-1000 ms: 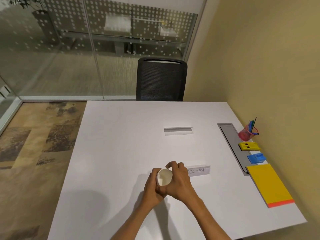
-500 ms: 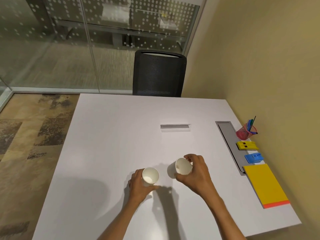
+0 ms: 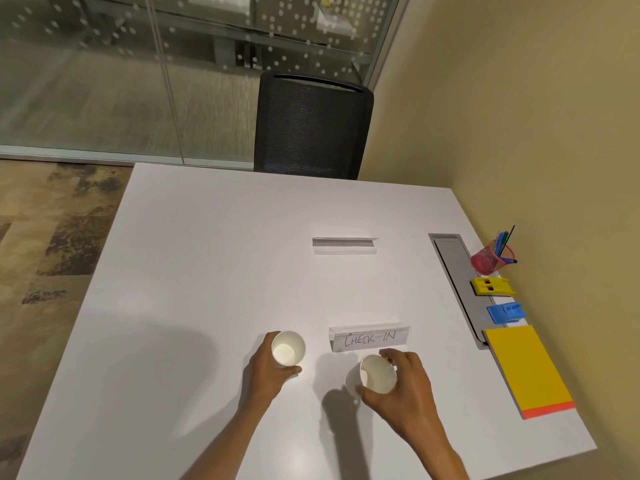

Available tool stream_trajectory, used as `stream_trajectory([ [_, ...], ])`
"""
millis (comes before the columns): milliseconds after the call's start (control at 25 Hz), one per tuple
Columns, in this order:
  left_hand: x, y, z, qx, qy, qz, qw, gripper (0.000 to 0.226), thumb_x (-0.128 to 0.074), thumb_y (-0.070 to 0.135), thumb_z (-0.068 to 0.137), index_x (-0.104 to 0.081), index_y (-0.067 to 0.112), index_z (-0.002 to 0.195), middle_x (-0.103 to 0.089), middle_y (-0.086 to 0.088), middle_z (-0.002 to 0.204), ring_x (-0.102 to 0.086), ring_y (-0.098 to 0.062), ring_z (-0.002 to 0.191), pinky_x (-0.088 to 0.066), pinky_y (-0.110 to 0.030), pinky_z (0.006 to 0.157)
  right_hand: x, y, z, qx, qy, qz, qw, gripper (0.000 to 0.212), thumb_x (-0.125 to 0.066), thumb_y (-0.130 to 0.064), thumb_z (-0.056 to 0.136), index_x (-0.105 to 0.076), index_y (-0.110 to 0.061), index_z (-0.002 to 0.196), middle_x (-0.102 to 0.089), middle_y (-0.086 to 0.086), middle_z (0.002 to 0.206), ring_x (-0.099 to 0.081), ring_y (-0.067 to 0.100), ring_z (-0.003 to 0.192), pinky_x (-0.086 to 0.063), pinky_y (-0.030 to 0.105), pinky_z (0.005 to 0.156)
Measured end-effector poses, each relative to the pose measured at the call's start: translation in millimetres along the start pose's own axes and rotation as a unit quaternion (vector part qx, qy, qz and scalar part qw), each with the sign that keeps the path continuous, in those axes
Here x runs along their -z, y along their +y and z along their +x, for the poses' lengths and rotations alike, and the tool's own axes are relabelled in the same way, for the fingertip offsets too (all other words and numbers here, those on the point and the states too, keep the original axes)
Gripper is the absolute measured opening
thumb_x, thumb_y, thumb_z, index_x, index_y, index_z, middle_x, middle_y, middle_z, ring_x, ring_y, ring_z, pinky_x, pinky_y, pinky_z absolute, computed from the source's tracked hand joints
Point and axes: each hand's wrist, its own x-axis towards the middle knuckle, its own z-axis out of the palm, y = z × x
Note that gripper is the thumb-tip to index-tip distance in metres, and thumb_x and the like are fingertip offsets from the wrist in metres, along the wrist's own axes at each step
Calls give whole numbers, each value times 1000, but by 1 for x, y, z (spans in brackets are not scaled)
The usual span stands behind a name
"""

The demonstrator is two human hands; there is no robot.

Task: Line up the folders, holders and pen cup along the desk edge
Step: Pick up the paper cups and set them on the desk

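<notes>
While the pen cup (image 3: 490, 259), yellow holder (image 3: 491, 286), blue holder (image 3: 506, 312) and yellow folder (image 3: 526, 367) sit in a row along the desk's (image 3: 207, 271) right edge by the wall (image 3: 536, 133), both hands are busy elsewhere. Row order, far to near: pen cup, yellow holder, blue holder, folder; an orange strip shows at the folder's near end, probably a second folder beneath.

Left hand (image 3: 268, 370) wraps a white paper cup (image 3: 288, 348), mouth tilted toward the camera. Right hand (image 3: 403, 382) wraps a second paper cup (image 3: 375, 374), also tilted; whether either base touches the desk cannot be told. Both cups look empty.

Risks, as judgement:
- Right cup is just in front of the "CHECK-IN" sign (image 3: 370, 337); a forward swing could knock the sign over.
- Pen cup holds pens leaning outward, so it is likely top-heavy; a nudge while adjusting the row could tip it.
- Folder's near end lies close to the desk's near edge; a push that way could slide it off.

Position: the row lies well to the right of the right hand, apart from it. A second clear sign holder (image 3: 344, 244) stands mid-desk, far from both hands.
</notes>
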Motion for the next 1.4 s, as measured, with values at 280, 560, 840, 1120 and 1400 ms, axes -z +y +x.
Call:
stream_trajectory([
  [280,-2,-16,7,-22,-11,16,1000,79,-95,33,42,-53,47,107,-68,27,100,-64,9,82,-57,-29,75,-5,5,9,7,-7,2,1000,77,-81,-47,56,-52,-27,124,-44,-12,111,-52,17,111,-46,26,91],
  [560,39,-66,17,-127,-70,221,965,119,-86,55,58,-25,22,155,-21,11,164,-22,-11,152,-17,-25,124,9,-4,37,32,23,-6,999,75,-83,-46,56,-56,-25,122,-47,-7,113,-56,24,109,-50,36,94],
  [840,71,-87,40,-146,32,405,902,85,-16,69,95,-15,12,158,-13,-3,168,-20,-23,154,-19,-46,125,44,-23,124,74,117,-50,989,72,-83,-44,61,-57,-17,122,-52,9,120,-56,31,108,-47,33,88],
  [1120,64,-90,66,-159,17,444,882,83,-31,66,94,-11,18,159,-6,1,170,-8,-21,157,-16,-52,126,52,-10,232,46,125,-96,986,73,-81,-40,69,-52,-6,127,-50,17,126,-51,39,114,-49,45,91],
  [1400,61,-86,78,-162,3,456,875,83,-33,64,92,-12,19,159,-9,4,169,-9,-17,157,-18,-51,125,36,27,312,-24,122,-77,989,72,-82,-38,72,-51,1,125,-50,21,128,-50,40,116,-47,45,93],
])
